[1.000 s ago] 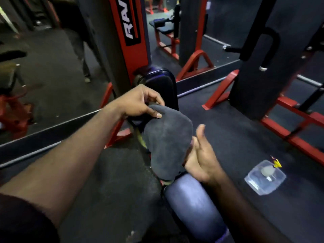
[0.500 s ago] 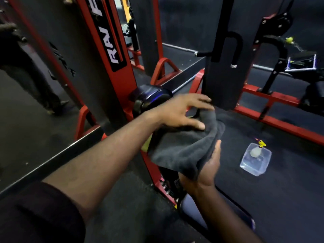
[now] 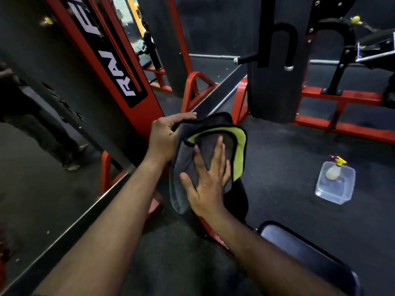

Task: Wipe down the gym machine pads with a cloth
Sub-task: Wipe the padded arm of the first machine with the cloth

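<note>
A grey cloth (image 3: pixel 186 167) with a green underside and black trim hangs in front of me at the centre of the view. My left hand (image 3: pixel 164 137) grips its upper left edge, fingers curled over the top. My right hand (image 3: pixel 208 178) lies flat on the cloth's face with straight, spread fingers. A dark blue seat pad (image 3: pixel 303 253) shows at the lower right, under my right forearm. The round pad seen earlier is hidden behind the cloth.
The red and black machine upright (image 3: pixel 119 67) rises at the left beside a mirror. A clear plastic tub with a spray bottle (image 3: pixel 335 182) stands on the dark floor at the right. More red machine frames (image 3: pixel 342 124) line the back right. A person's legs (image 3: pixel 53 135) show at the far left.
The cloth has been folded over, showing its green side. My right hand came out from under the cloth and now lies flat on its front. The view has shifted up and right.
</note>
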Demonstrator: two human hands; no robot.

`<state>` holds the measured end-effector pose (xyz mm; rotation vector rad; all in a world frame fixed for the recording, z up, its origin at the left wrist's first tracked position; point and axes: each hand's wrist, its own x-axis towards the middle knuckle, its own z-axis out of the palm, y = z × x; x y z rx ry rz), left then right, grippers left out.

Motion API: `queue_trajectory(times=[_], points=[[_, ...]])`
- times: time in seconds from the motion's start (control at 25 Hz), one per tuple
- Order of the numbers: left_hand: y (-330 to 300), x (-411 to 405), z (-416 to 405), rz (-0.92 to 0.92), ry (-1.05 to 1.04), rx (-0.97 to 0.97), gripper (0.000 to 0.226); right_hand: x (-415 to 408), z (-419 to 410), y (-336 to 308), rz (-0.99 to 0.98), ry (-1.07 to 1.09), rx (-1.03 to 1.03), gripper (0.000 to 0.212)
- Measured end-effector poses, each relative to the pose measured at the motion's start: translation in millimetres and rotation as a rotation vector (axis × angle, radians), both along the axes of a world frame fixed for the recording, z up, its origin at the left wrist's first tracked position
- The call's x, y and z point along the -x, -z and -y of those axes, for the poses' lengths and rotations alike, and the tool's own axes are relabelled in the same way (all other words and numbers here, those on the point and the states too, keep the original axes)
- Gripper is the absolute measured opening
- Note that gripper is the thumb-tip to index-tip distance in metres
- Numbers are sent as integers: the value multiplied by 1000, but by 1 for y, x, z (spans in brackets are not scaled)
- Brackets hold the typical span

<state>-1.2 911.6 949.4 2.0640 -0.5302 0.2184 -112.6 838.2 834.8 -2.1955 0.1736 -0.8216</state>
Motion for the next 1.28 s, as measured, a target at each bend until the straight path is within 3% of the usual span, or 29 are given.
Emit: queue_trajectory(times=[0.12,0.2,0.28,0.36,0.44,0.56,0.64,0.72,0.8,0.88,0.96,1.08,1.2,1.28], points=[[1,16,5,169,9,5,27,-15,12,15,-59,152,-282,62],[9,22,3,219,-34,56,26,-35,25,-14,-69,97,-425,62],[23,28,-3,244,-56,146,28,-43,24,-35,35,2,-304,62],[36,32,-7,242,-51,172,30,-30,13,-16,118,-26,-181,61],[41,28,-10,242,-13,176,29,-16,7,10,93,7,-213,61],[46,18,-14,255,28,179,29,-40,18,-29,-12,22,-413,58],[49,16,-15,225,8,214,33,-40,12,-45,79,-13,-270,59],[48,18,-14,211,-16,229,34,-23,3,-11,158,-68,-133,61],[45,22,-12,252,-21,220,30,-15,10,12,81,-23,-235,64],[47,28,-8,292,-103,180,33,-36,23,-8,-29,31,-449,63],[55,40,-6,240,-232,159,45,-40,21,-32,2,5,-369,64],[75,65,-2,38,-310,247,71,-19,12,9,106,-65,-188,64],[86,74,4,-166,-297,421,92,-33,27,8,-26,-4,-388,64],[92,76,6,-282,-287,542,100,-37,26,-14,-24,-7,-355,65]])
